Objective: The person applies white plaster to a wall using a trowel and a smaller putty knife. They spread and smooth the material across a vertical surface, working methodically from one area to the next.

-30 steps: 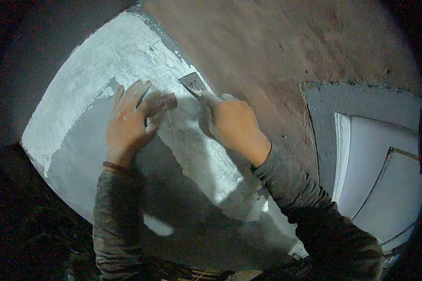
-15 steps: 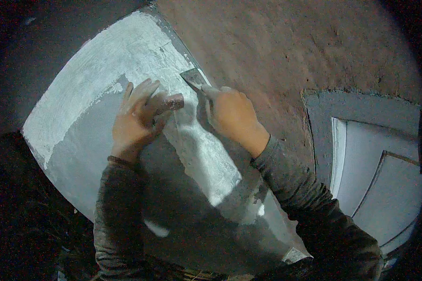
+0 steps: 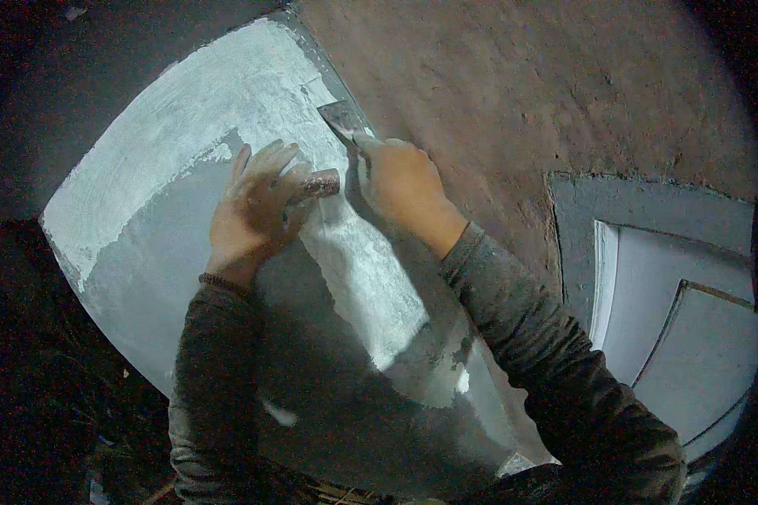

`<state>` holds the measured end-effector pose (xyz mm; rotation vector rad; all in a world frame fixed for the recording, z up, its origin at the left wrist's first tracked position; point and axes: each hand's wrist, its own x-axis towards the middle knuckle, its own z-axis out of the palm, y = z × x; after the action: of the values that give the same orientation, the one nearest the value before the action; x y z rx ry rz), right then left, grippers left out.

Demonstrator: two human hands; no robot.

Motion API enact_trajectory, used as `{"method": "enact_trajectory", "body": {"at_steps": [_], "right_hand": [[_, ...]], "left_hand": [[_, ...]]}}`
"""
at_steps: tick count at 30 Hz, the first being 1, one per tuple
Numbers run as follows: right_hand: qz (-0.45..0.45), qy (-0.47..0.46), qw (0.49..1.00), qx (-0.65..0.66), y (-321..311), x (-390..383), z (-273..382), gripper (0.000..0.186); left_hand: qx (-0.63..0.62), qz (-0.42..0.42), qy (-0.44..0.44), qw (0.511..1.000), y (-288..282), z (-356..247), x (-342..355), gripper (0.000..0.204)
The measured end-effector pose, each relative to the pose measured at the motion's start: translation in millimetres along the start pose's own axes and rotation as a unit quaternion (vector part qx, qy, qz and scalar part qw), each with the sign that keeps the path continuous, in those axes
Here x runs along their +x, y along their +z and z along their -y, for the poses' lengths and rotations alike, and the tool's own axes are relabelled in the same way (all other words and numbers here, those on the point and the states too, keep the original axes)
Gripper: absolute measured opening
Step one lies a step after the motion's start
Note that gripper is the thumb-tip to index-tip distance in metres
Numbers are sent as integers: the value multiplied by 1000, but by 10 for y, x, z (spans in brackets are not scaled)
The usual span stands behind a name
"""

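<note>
My right hand (image 3: pixel 400 185) grips a putty knife (image 3: pixel 338 118), its metal blade against the white-coated band beside the surface's right edge. My left hand (image 3: pixel 248 206), dusted pale, holds a short brown handle (image 3: pixel 318 183) between thumb and fingers, with some fingertips raised; the rest of that tool is hidden. It lies just left of the knife, over a large grey surface (image 3: pixel 160 252) with rough white filler (image 3: pixel 152 135) along its top and down the right side. Dark shadows of my arms fall across the lower part.
A rough brown wall (image 3: pixel 497 84) adjoins the surface at upper right. At right is a recessed pale panelled door or window (image 3: pixel 648 286) with a grey surround (image 3: pixel 615 194). The left and bottom edges are dark, with some indistinct clutter low down.
Both hands have moved up, my left also to the right. The knife blade has climbed along the edge toward the upper corner. The view has shifted slightly.
</note>
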<state>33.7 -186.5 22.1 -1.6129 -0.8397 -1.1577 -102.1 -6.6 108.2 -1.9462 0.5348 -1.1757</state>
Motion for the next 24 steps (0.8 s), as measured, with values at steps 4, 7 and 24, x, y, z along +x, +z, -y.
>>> {"method": "enact_trajectory", "body": {"at_steps": [4, 7, 24], "right_hand": [[-16, 17, 998, 57, 138, 16, 10, 35], [-46, -1, 994, 98, 188, 61, 90, 37], [-69, 82, 972, 210, 522, -76, 87, 45]], "left_hand": [[7, -1, 20, 1000, 11, 11, -5, 44], [20, 5, 11, 1000, 23, 18, -11, 41], [-23, -12, -3, 1000, -23, -7, 15, 45]]}}
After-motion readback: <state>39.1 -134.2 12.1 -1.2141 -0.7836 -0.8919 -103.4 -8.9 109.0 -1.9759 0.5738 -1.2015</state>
